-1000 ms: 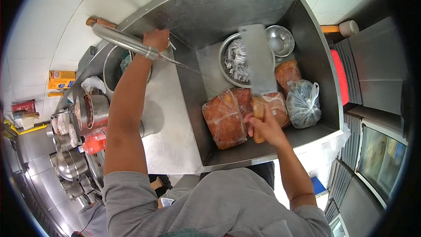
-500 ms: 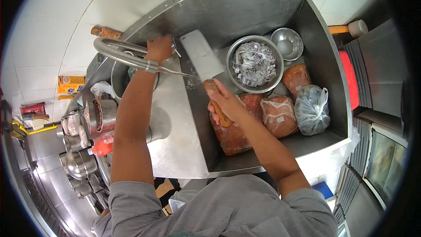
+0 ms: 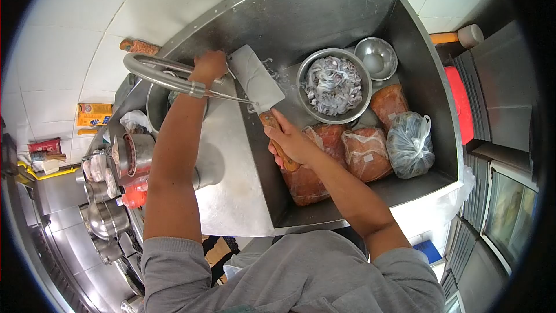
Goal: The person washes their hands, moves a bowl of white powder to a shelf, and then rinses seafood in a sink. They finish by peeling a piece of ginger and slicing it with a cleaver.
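In my right hand [image 3: 291,141] is the wooden handle of a cleaver [image 3: 255,75], its wide blade angled up and left over the sink [image 3: 324,11]. The spout of a curved metal tap [image 3: 168,81] ends over the lower part of the blade, and water is running on the metal. My left hand [image 3: 209,65] is closed at the tap's lever [image 3: 231,73], near the sink's left wall. Right of the blade sits a steel bowl [image 3: 300,90] holding pale, greyish strips of food [image 3: 335,86].
Beside the bowl stands a smaller steel bowl [image 3: 376,58] with some liquid. Wrapped blocks of reddish meat [image 3: 366,150] and a knotted plastic bag [image 3: 410,145] lie in the sink. Pots [image 3: 104,217] stand at the left; a mallet [image 3: 470,36] is beyond the right wall.
The cleaver has shifted slightly left and down with my right hand, bringing its blade under the spout. Water now spreads and splashes on the blade. My left hand stays at the lever.
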`<action>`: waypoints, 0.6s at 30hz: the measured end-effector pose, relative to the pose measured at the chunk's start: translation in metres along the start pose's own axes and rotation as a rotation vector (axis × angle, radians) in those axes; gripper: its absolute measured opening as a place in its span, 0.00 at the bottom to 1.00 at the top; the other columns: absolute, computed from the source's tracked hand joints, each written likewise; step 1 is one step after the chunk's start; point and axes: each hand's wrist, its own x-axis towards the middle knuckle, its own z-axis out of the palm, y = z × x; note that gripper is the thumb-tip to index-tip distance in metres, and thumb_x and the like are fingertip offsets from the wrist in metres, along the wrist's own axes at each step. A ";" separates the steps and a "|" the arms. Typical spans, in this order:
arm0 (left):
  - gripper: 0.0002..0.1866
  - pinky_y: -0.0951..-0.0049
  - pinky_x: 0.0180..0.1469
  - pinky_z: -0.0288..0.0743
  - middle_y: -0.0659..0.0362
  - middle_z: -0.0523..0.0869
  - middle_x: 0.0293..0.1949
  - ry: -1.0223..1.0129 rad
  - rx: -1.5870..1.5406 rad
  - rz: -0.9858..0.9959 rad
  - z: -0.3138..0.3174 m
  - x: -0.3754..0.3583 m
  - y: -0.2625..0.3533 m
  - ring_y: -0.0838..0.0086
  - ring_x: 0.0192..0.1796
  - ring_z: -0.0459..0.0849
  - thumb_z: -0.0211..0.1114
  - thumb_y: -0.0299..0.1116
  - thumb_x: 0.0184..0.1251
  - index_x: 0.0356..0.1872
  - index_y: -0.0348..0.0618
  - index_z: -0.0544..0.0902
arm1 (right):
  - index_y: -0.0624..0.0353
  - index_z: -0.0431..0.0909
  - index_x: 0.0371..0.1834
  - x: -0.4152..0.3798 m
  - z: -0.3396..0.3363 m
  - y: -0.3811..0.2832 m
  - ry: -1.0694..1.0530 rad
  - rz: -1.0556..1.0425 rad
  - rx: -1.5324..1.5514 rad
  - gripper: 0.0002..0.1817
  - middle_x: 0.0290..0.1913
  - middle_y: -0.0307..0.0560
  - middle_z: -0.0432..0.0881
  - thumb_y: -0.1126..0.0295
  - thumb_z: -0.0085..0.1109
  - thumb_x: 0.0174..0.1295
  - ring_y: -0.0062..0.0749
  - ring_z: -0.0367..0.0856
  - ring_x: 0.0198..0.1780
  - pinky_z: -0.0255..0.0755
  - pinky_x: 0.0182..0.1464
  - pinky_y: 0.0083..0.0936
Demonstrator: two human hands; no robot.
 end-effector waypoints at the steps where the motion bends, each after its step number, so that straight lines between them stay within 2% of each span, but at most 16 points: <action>1: 0.20 0.43 0.57 0.61 0.52 0.81 0.47 -0.013 0.044 -0.009 -0.003 -0.003 0.005 0.59 0.56 0.76 0.66 0.37 0.50 0.46 0.44 0.80 | 0.48 0.37 0.73 0.000 -0.001 0.001 0.000 -0.009 -0.024 0.36 0.22 0.42 0.70 0.61 0.46 0.67 0.24 0.69 0.13 0.66 0.14 0.24; 2: 0.20 0.43 0.57 0.62 0.53 0.81 0.47 -0.027 0.088 -0.018 -0.004 -0.006 0.008 0.60 0.55 0.76 0.66 0.38 0.50 0.46 0.44 0.80 | 0.48 0.37 0.73 -0.002 -0.001 0.002 0.004 -0.003 -0.018 0.36 0.22 0.42 0.70 0.61 0.47 0.67 0.25 0.69 0.13 0.66 0.14 0.24; 5: 0.20 0.45 0.54 0.63 0.55 0.82 0.46 0.110 0.184 0.043 0.001 -0.009 0.008 0.61 0.53 0.78 0.68 0.40 0.48 0.44 0.45 0.82 | 0.48 0.37 0.73 -0.004 0.002 0.003 0.011 0.006 0.001 0.37 0.22 0.42 0.70 0.62 0.47 0.66 0.25 0.69 0.13 0.66 0.15 0.24; 8: 0.19 0.47 0.53 0.64 0.56 0.83 0.45 0.160 0.164 0.056 0.002 -0.008 0.003 0.61 0.52 0.78 0.68 0.41 0.47 0.42 0.46 0.83 | 0.48 0.38 0.73 -0.006 0.001 0.003 0.007 -0.001 0.022 0.36 0.22 0.43 0.70 0.62 0.47 0.66 0.25 0.69 0.13 0.66 0.15 0.25; 11: 0.19 0.50 0.54 0.65 0.57 0.83 0.46 0.074 0.089 0.050 -0.004 -0.005 -0.002 0.62 0.54 0.77 0.68 0.41 0.46 0.41 0.47 0.84 | 0.49 0.38 0.73 -0.010 -0.008 0.001 0.015 -0.010 0.028 0.36 0.22 0.43 0.70 0.61 0.47 0.66 0.25 0.69 0.14 0.66 0.14 0.25; 14: 0.19 0.49 0.56 0.64 0.56 0.82 0.48 -0.088 -0.012 0.000 -0.019 -0.007 0.000 0.63 0.55 0.77 0.68 0.40 0.47 0.43 0.49 0.83 | 0.49 0.38 0.73 -0.015 -0.011 -0.001 0.067 -0.020 0.033 0.37 0.22 0.43 0.70 0.60 0.47 0.66 0.26 0.70 0.14 0.66 0.14 0.25; 18: 0.20 0.45 0.59 0.62 0.56 0.82 0.48 -0.153 -0.036 0.005 -0.021 -0.001 -0.003 0.61 0.54 0.78 0.69 0.40 0.46 0.44 0.49 0.83 | 0.49 0.39 0.73 -0.011 -0.009 0.003 0.120 -0.082 0.131 0.36 0.22 0.43 0.70 0.60 0.47 0.66 0.25 0.69 0.14 0.66 0.14 0.24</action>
